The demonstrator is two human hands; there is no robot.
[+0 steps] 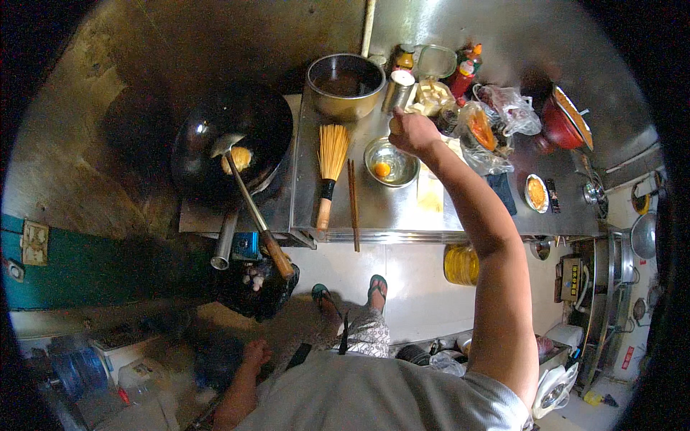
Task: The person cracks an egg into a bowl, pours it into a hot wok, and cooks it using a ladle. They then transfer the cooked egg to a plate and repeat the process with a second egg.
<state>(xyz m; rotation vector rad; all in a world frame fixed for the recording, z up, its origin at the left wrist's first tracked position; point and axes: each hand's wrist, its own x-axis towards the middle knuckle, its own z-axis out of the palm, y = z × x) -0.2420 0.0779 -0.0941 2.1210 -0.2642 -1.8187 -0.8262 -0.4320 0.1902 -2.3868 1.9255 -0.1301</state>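
My right hand (412, 131) reaches over the steel counter, above the rim of a metal bowl (407, 175) that holds a raw egg (382, 169). Its fingers are curled near a cylindrical container (398, 91); whether they hold anything is not clear. Low at my left side hangs my left hand (256, 353), away from the counter, in shadow. Left of the bowl lie a pair of chopsticks (353, 204) and a bamboo wok brush (331, 153). A ladle (249, 196) with a wooden handle rests in the black wok (269, 118), against a browned piece of food (237, 160).
A deep metal pot (347, 108) stands at the counter's back. Sauce bottles (462, 78), plastic bags (509, 110), a red pot (560, 126) and a small white dish (536, 193) stand to the right. The wok's handle (223, 242) and the ladle's handle overhang the front edge.
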